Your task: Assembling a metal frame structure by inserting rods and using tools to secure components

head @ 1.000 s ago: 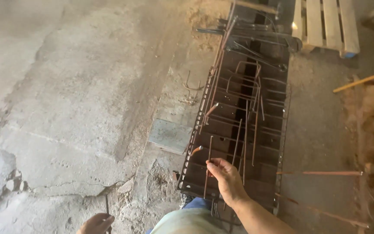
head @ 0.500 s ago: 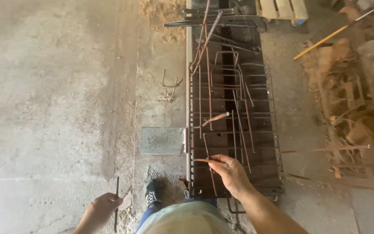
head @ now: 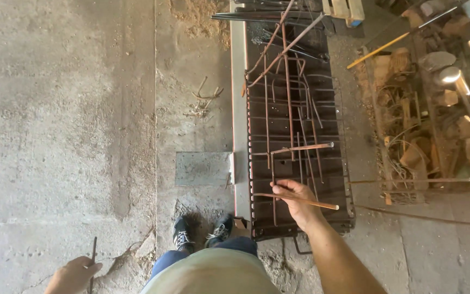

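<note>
The right hand [head: 296, 200] is clamped on a rusty steel rod [head: 298, 201], which lies nearly level across the near end of a dark metal rack [head: 344, 207], its tip pointing right. More rods [head: 288, 92] lie lengthwise and crosswise on the rack, some bent. The left hand [head: 73, 275], low at the near left, is closed around a thin dark rod [head: 93, 256] that stands upright over the concrete floor [head: 55, 120]. 2 dark shoes [head: 199, 235] stand just left of the rack's near corner, near a flat grey plate [head: 202, 168]. Scrap and wire [head: 409, 147] pile up at right
</note>
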